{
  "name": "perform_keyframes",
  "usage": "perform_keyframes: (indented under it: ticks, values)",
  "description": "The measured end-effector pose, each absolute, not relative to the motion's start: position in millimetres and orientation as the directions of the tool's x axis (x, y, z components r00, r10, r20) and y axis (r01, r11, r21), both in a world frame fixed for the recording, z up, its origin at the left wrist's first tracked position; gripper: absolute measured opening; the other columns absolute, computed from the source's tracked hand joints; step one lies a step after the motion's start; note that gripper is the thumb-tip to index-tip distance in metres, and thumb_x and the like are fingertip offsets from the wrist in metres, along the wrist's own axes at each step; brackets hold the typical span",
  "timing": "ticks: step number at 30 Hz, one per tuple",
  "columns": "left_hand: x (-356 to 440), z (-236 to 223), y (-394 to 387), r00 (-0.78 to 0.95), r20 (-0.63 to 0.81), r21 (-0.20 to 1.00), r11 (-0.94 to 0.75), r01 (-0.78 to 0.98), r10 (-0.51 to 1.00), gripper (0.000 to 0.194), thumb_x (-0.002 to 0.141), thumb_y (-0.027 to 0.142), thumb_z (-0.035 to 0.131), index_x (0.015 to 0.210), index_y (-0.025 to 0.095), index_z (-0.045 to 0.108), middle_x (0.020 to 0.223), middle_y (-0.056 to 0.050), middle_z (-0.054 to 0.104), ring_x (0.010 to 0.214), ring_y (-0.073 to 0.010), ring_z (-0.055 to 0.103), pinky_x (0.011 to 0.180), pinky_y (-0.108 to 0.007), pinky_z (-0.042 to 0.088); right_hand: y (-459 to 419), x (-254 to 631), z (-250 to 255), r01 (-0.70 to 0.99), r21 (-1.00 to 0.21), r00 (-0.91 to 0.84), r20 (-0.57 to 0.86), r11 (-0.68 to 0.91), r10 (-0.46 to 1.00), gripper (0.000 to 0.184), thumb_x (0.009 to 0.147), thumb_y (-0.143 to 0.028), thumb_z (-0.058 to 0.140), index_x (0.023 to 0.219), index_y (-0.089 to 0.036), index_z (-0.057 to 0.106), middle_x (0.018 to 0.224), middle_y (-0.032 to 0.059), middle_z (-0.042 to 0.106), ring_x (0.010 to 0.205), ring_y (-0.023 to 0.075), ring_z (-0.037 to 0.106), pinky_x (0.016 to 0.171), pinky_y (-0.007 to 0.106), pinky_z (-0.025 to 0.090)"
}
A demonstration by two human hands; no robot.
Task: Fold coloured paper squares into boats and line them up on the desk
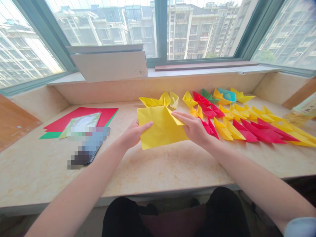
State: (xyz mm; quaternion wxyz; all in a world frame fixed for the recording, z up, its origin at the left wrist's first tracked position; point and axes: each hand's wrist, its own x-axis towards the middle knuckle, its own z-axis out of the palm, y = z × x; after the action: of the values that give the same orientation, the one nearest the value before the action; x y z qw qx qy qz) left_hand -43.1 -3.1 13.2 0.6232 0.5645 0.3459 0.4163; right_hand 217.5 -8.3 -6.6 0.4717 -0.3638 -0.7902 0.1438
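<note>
A sheet of yellow paper (158, 128) is held up above the stone counter, its top right corner folded over. My left hand (134, 133) grips its left edge, with the thumb lying on the front face and the fingers behind. At the folded corner, my right hand (194, 126) has its fingers laid along the flap; its thumb is hidden, and the paper's right edge sits against it. Just behind the sheet stand folded yellow paper pieces (165, 98), partly covered by it.
Rows of folded paper boats (264, 131) in yellow, red, green and blue fill the right side. At left lie red paper sheets (108, 115), a clear packet (82, 121) and a blurred phone (95, 144). A white box (111, 65) rests on the windowsill (197, 73).
</note>
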Motion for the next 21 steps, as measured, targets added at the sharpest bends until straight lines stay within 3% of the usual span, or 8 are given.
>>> perform_keyframes:
  ticks: [3,6,7,9,11,15,18,21]
  values:
    - [-49.6,12.9,6.0,0.244,0.14,0.983,-0.165,0.084,0.96,0.066,0.083,0.037,0.073,0.14,0.021,0.046,0.124,-0.015,0.068,0.109,-0.032,0.068,0.092,-0.05,0.056,-5.6,214.7,-9.2,0.464,-0.624,-0.222,0.605,0.628,0.765,0.036,0.096,-0.02,0.049,0.128,-0.026,0.067,0.126,0.0007,0.069,0.118,0.025,0.065,0.103,0.04,0.052]
    - [-56.4,8.1,13.9,0.116,0.469,0.742,-0.462,0.486,0.876,0.079,0.078,0.027,0.075,0.147,0.025,0.037,0.139,-0.015,0.056,0.127,-0.0319,0.055,0.105,-0.056,0.045,-5.8,208.1,-15.5,0.514,-0.702,-0.215,0.452,0.493,0.866,0.025,0.095,-0.022,0.053,0.112,-0.02,0.073,0.102,0.0033,0.077,0.091,0.0241,0.073,0.081,0.035,0.059]
    - [-57.5,6.0,14.6,0.185,0.546,0.605,-0.537,0.588,0.817,0.073,0.079,0.025,0.074,0.144,0.025,0.042,0.144,-0.014,0.051,0.133,-0.0318,0.049,0.11,-0.056,0.04,-6.8,205.3,-17.5,0.538,-0.707,-0.227,0.404,0.46,0.886,0.023,0.094,-0.02,0.054,0.108,-0.02,0.073,0.097,0.0036,0.077,0.086,0.0234,0.073,0.077,0.033,0.059]
    - [-56.6,1.4,13.0,0.395,0.559,0.37,-0.646,0.668,0.729,0.049,0.085,0.023,0.067,0.133,0.022,0.056,0.146,-0.013,0.049,0.137,-0.0309,0.044,0.115,-0.055,0.035,-9.9,199.7,-20.1,0.577,-0.693,-0.249,0.355,0.432,0.901,0.022,0.093,-0.017,0.054,0.105,-0.019,0.072,0.097,0.0042,0.077,0.083,0.0228,0.073,0.074,0.031,0.059]
    - [-52.1,-3.5,9.2,0.539,0.479,0.273,-0.701,0.659,0.693,0.03,0.091,0.022,0.059,0.119,0.02,0.066,0.14,-0.013,0.056,0.132,-0.0294,0.049,0.113,-0.052,0.038,-13.4,195.4,-20.0,0.6,-0.676,-0.251,0.349,0.428,0.903,0.022,0.092,-0.016,0.055,0.107,-0.019,0.071,0.099,0.0045,0.077,0.083,0.0225,0.072,0.073,0.031,0.058]
    - [-41.6,-13.5,5.0,0.664,0.399,0.266,-0.772,0.577,0.633,0.021,0.091,0.021,0.058,0.105,0.018,0.073,0.132,-0.013,0.063,0.122,-0.0279,0.058,0.108,-0.046,0.044,-15.6,194.6,-17.7,0.681,-0.612,-0.22,0.354,0.403,0.909,0.022,0.091,-0.017,0.059,0.109,-0.018,0.071,0.093,0.0059,0.077,0.078,0.0229,0.071,0.073,0.032,0.058]
    - [-38.1,-18.8,5.6,0.671,0.371,0.306,-0.767,0.564,0.642,0.018,0.089,0.018,0.06,0.094,0.019,0.077,0.123,-0.011,0.068,0.116,-0.0273,0.061,0.105,-0.043,0.045,-11.7,198.0,-22.6,0.714,-0.485,-0.329,0.405,0.505,0.853,0.024,0.09,-0.015,0.059,0.109,-0.019,0.073,0.105,0.0079,0.075,0.095,0.0262,0.069,0.088,0.039,0.056]
    - [-37.7,-21.0,7.7,0.668,0.321,0.367,-0.738,0.566,0.672,0.018,0.09,0.018,0.06,0.091,0.02,0.078,0.11,-0.008,0.073,0.108,-0.0243,0.065,0.1,-0.037,0.048,-9.7,199.0,-30.9,0.675,-0.357,-0.504,0.416,0.646,0.757,0.042,0.088,-0.005,0.051,0.12,-0.022,0.071,0.123,0.0075,0.069,0.116,0.0269,0.061,0.102,0.044,0.05]
